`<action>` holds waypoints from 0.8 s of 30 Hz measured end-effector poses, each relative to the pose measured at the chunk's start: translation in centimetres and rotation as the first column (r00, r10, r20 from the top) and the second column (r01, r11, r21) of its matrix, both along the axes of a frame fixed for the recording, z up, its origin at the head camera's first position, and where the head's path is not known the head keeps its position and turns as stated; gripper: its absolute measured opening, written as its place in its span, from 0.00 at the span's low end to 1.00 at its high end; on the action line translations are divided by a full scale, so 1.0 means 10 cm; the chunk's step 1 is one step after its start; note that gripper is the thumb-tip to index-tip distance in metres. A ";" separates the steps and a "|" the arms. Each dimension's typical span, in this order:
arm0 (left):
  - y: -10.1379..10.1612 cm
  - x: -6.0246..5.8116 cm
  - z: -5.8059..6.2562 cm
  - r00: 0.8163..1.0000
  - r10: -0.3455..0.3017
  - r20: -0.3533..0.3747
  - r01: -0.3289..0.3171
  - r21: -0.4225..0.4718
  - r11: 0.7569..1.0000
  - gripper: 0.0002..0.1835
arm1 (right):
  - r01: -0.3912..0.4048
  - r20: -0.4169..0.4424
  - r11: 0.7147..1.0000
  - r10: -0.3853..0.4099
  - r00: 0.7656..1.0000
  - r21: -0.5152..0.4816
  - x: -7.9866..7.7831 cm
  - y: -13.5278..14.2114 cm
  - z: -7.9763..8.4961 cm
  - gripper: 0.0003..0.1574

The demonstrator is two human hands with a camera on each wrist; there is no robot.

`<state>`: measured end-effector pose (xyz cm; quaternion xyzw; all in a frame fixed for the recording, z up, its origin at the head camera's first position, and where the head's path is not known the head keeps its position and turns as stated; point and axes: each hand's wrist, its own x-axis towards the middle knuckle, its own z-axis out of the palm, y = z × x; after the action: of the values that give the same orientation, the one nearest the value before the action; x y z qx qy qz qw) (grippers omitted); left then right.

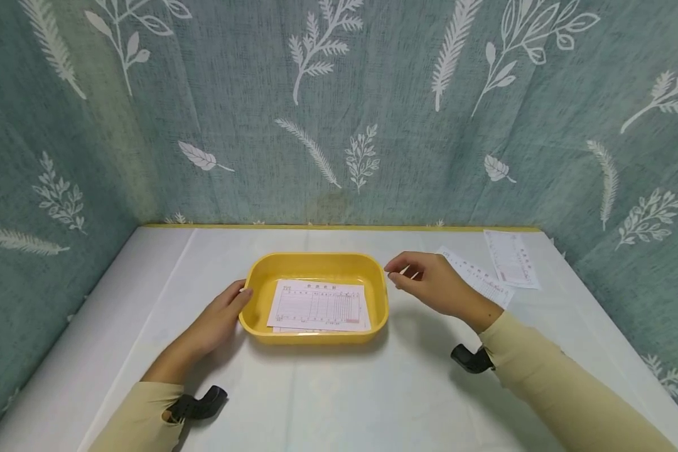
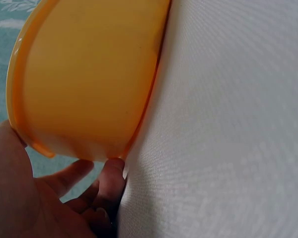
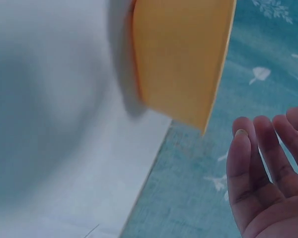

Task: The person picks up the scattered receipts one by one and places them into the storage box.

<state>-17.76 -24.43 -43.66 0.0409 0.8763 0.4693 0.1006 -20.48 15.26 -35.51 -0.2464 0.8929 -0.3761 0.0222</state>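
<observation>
A yellow plastic basket (image 1: 313, 338) stands on the table in the head view, with printed paper forms (image 1: 319, 306) lying inside; the edge of a lower sheet shows under the top one. My left hand (image 1: 217, 317) grips the basket's left end, thumb at the rim and fingertips against the outer wall, as the left wrist view shows. Just off the opposite end, my right hand (image 1: 435, 282) hovers with loosely bent fingers and nothing in them. In the right wrist view its thumb and fingers (image 3: 238, 161) are apart from the basket wall (image 3: 181, 59).
Two more printed slips lie on the white table at the right: one (image 1: 483, 284) partly behind the right hand and another (image 1: 513, 258) farther back. A green leaf-patterned cloth (image 1: 339, 144) hangs behind the table and along both sides. Black straps (image 1: 198, 405) sit at both wrists.
</observation>
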 end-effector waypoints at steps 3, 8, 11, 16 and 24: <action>0.00 -0.01 0.00 1.000 0.000 0.005 0.000 0.008 1.000 0.33 | 0.022 -0.001 1.000 -0.022 1.000 0.006 -0.03 0.08 -0.03 0.08; -0.01 0.01 0.00 1.000 -0.006 -0.003 0.006 0.015 1.000 0.32 | 0.050 0.033 0.999 -0.051 0.998 0.012 -0.07 0.20 -0.11 0.08; 0.00 0.00 0.02 1.000 -0.008 -0.013 0.008 0.009 1.000 0.32 | 0.068 0.044 0.998 -0.068 0.997 0.005 -0.09 0.27 -0.15 0.08; 0.01 -0.01 0.02 1.000 -0.008 -0.004 0.008 -0.002 1.000 0.32 | 0.085 0.060 0.996 -0.085 0.995 0.009 -0.09 0.38 -0.21 0.10; 0.00 0.01 0.00 1.000 -0.002 -0.012 0.002 0.006 1.000 0.33 | 0.163 0.104 0.986 -0.160 0.982 -0.020 -0.02 0.52 -0.29 0.11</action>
<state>-17.68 -24.39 -43.64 0.0449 0.8755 0.4716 0.0957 -20.69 20.48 -38.38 -0.1538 0.9022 -0.4015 0.0338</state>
